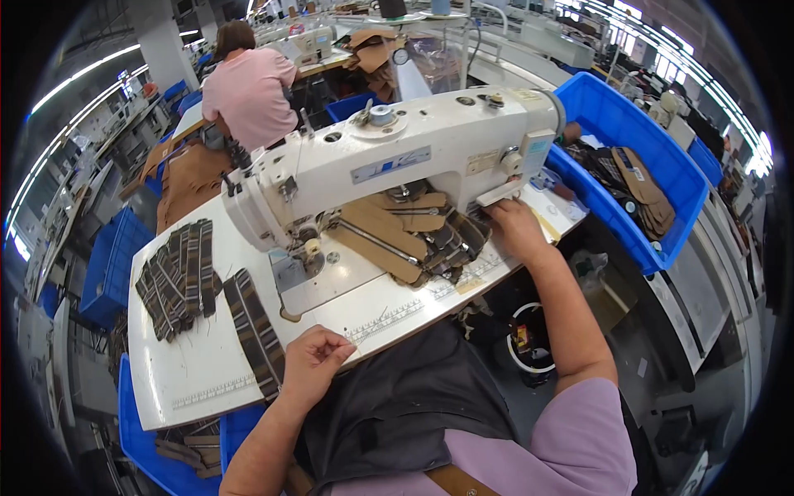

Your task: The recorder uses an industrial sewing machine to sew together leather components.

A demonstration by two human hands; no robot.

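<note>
My left hand [316, 362] is over the near edge of the white sewing table, its fingers curled and thumb pressed to them; what they hold, if anything, is too small to make out. Beside it lies a striped brown fabric strip with a zipper [255, 326]. My right hand [519, 231] reaches to the white lever [501, 192] at the right end of the sewing machine [389, 157], its fingertips partly hidden there. Left of that hand, under the machine arm, tan pieces with zippers [382, 241] and dark striped pieces [455, 244] lie in a heap.
More striped zipper pieces [178, 281] lie on the table's left. A blue bin [612, 112] with fabric pieces stands at the right; another blue bin [136, 446] is below the left edge. A white bucket [506, 351] stands under the table. Ahead, a person in pink [252, 95] sits.
</note>
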